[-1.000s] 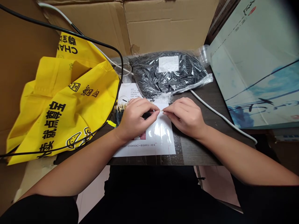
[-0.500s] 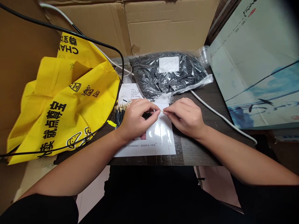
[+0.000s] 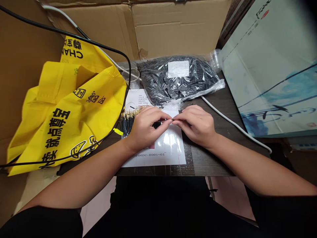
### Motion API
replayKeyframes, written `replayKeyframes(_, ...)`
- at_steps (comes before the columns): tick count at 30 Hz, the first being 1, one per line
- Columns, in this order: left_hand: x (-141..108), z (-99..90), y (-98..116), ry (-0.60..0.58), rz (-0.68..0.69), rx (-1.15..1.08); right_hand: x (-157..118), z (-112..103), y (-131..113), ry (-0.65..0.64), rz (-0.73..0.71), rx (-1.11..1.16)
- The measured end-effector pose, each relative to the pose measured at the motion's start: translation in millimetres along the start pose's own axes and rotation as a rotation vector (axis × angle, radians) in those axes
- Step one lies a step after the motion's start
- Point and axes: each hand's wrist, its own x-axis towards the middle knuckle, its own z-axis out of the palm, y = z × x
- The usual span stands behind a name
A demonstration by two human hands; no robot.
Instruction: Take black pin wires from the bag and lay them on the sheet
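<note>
My left hand (image 3: pixel 147 127) and my right hand (image 3: pixel 196 126) meet above a laminated white printed sheet (image 3: pixel 170 145), their fingertips pinching together. A thin gold-tipped pin (image 3: pixel 171 121) lies mostly hidden between the fingertips. Under my left hand, a row of black pins with gold ends (image 3: pixel 127 121) rests on the sheet's left edge, partly covered by the palm. Beyond both hands sits a clear plastic bag of small black parts (image 3: pixel 178 79) with a white label.
A dark wood table (image 3: pixel 205 158) bears everything. A yellow fabric bag (image 3: pixel 74 112) lies at left, with a black cable (image 3: pixel 99 44) over it. A white cable (image 3: pixel 230 122) crosses the right side. Clear plastic cups (image 3: pixel 132 79) stand behind. Cardboard walls and a printed board (image 3: pixel 272 82) surround the table.
My hands have closed in, and the fingertips now nearly touch. The gold pin that showed between them earlier is now mostly covered.
</note>
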Motion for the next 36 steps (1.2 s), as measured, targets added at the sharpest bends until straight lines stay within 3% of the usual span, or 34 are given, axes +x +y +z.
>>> replayKeyframes(9, -1, 0.6, 1, 0.005, 0.04, 0.022, 1, -1, -7, 0.047, 0.096, 0.111)
replayKeyframes(21, -3, -0.2, 1, 0.0, 0.116, 0.068, 4, -4, -19, 0.013, 0.295, 0.296)
replayKeyframes(28, -5, 0.0, 4, 0.01, 0.111, 0.074, 3, -4, -19, 0.011, 0.268, 0.259)
replayKeyframes(36, -2, -0.5, 3, 0.059, 0.027, -0.015, 3, -5, -14, -0.042, 0.128, 0.163)
